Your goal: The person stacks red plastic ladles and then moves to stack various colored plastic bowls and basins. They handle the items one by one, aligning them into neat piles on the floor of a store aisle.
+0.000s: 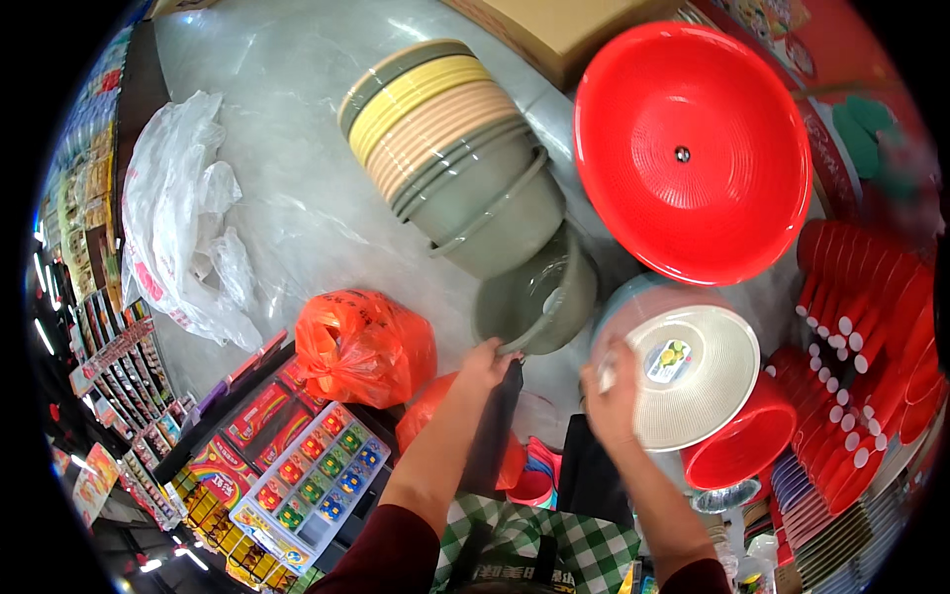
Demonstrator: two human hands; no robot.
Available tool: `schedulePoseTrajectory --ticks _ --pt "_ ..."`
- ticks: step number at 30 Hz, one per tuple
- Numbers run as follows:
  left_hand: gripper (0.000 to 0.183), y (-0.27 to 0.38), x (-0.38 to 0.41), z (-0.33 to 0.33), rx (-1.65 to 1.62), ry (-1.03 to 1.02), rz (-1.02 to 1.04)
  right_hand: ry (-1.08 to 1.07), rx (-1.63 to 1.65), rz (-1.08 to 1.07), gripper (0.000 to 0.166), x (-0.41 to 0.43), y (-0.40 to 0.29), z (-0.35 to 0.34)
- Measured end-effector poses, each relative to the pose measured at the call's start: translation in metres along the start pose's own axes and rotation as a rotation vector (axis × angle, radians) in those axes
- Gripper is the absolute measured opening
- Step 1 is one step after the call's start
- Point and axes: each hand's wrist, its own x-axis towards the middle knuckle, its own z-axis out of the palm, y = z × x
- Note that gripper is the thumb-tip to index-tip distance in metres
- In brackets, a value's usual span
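Note:
My left hand (490,361) grips the near rim of a grey-green plastic bucket (512,315), which tilts with its mouth toward me and a white patch inside. Beyond that bucket, a stack of nested plastic buckets (482,200) in grey-green, peach and yellow lies on its side. My right hand (616,390) is blurred, with a small white bit at its fingers; whether it holds this is unclear. Beside the right hand, a cream ribbed basin (705,379) bears a fruit-picture label. A large shiny red basin (690,148) sits farther off on the right.
Right of the cream basin are a red bucket (742,438) and rows of red items with white round ends (839,386). To the left lie a tied orange plastic bag (367,349), a tray of small coloured packs (312,482) and clear plastic wrap (185,223). A cardboard box (564,30) stands behind.

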Motion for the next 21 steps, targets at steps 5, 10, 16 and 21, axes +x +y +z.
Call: schedulePoseTrajectory --ticks 5,10,16,21 --pt "0.029 0.052 -0.038 0.054 -0.020 -0.185 0.027 -0.100 0.956 0.881 0.088 0.035 -0.025 0.090" --pt "0.032 0.142 -0.096 0.065 0.814 0.185 0.820 0.075 1.165 0.797 0.084 0.127 -0.029 0.118" --pt "0.053 0.388 -0.112 0.138 0.949 0.494 1.962 0.036 1.136 0.789 0.087 0.144 -0.048 0.123" --pt "0.055 0.393 -0.127 0.206 1.618 0.390 1.326 0.144 1.198 0.820 0.084 0.129 -0.028 0.128"
